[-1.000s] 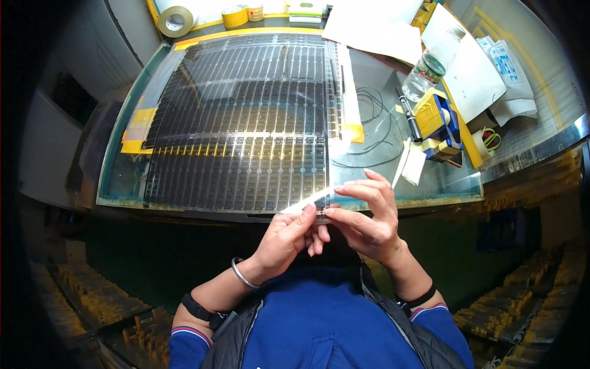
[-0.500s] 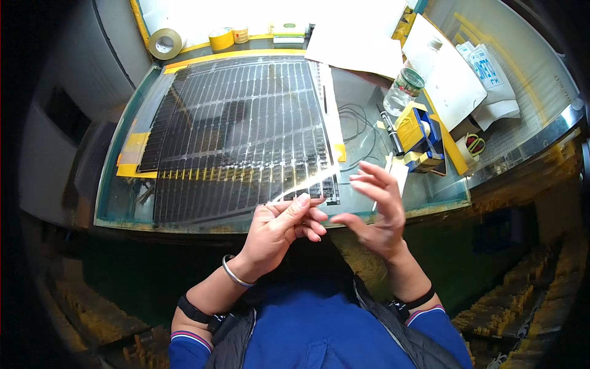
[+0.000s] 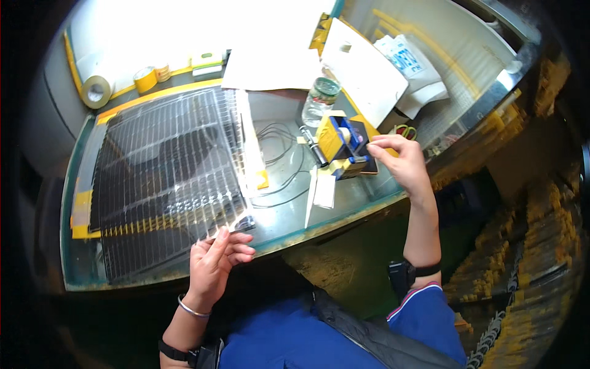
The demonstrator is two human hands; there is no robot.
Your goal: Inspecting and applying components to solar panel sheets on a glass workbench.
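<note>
My left hand (image 3: pixel 214 261) pinches the near right corner of a large, clear film sheet (image 3: pixel 153 203) printed with dark patterned strips. Its thumb lies on top, with the other fingers curled beneath. The sheet bows slightly over the glass-topped table. My right hand (image 3: pixel 402 165) is raised just right of a yellow and blue tape dispenser (image 3: pixel 338 140), thumb and forefinger pressed together. Whatever sits between those fingertips is too small to make out. Beside the dispenser lie a black marker (image 3: pixel 314 146) and a small white card (image 3: pixel 324 191).
A clear jar with a green lid (image 3: pixel 321 101) stands behind the dispenser. Tape rolls (image 3: pixel 96 92) line the back edge near a bright white panel. Thin black cable (image 3: pixel 279 147) coils mid-table. Farther right are a white board (image 3: pixel 365 74), a white bag (image 3: pixel 415 71) and scissors (image 3: pixel 405 131).
My right hand has moved right, away from my left hand, to beside the dispenser, and its spread fingers have closed to a pinch. The view has turned rightward; my left hand still grips the sheet.
</note>
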